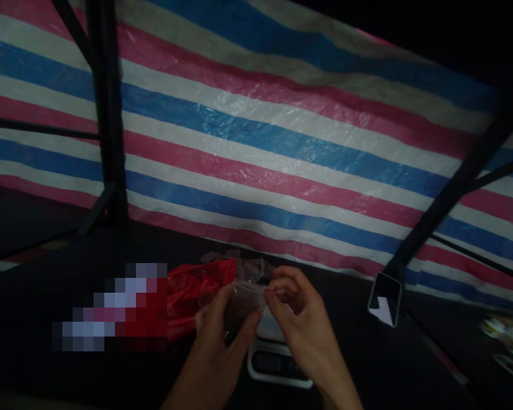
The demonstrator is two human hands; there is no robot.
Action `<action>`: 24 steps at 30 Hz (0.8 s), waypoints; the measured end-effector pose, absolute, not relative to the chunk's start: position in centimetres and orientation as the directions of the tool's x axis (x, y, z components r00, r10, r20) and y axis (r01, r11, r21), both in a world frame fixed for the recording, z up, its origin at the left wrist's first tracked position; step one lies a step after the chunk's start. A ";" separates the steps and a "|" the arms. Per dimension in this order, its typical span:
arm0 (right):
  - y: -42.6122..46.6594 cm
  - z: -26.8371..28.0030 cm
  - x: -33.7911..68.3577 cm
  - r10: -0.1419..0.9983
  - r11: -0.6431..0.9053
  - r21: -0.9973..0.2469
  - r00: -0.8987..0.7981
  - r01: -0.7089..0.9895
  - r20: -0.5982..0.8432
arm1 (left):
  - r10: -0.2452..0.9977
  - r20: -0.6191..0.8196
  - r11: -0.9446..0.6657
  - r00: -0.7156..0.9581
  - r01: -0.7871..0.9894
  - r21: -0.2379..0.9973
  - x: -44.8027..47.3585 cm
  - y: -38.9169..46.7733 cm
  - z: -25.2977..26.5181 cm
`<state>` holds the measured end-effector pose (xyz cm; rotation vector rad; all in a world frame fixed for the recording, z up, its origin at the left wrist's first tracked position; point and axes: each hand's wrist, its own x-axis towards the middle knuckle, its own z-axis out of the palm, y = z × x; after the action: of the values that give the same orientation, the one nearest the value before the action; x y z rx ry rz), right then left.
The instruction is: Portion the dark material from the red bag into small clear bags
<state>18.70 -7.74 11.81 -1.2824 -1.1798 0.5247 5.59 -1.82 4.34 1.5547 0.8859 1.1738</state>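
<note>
A small clear plastic bag [248, 291] is held up between my two hands, its top edge showing as a pale line. My left hand [222, 330] grips the bag's left side, with thumb and fingers on either side of it. At the upper right corner, the fingertips of my right hand [301, 310] pinch the bag's edge. Just below and behind the hands lies a small white-rimmed digital scale [256, 373] with a dark panel, partly covered by my right hand. A crumpled red plastic bag [196, 293] lies left of my left hand. Any contents of the clear bag are too dark to tell.
More clear plastic [256, 269] lies behind the hands. A phone [385, 299] rests on the dark table [346, 341] by a slanted metal post [444, 199]. Shiny wrapped items [511, 330] are at far right. A striped plastic sheet [256, 154] hangs behind. A blurred-out patch covers something at left.
</note>
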 end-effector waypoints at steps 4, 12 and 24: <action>-9.3 11.6 20.2 0.892 0.270 -0.915 0.281 0.299 0.355 | 0.864 0.161 -0.025 0.478 -0.277 0.960 6.6 -1.6 5.2; -10.1 10.1 21.9 0.864 0.208 -0.921 0.379 0.329 0.331 | 0.849 0.169 0.012 0.502 -0.337 0.942 9.6 -2.7 5.3; -10.4 9.2 23.5 0.829 0.240 -0.904 0.410 0.355 0.381 | 0.835 0.211 -0.084 0.509 -0.260 0.962 11.7 -2.9 4.7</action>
<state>23.53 -10.36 9.23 -1.3526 -1.1721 0.4549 11.69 -2.85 4.72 1.3627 0.5520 0.9905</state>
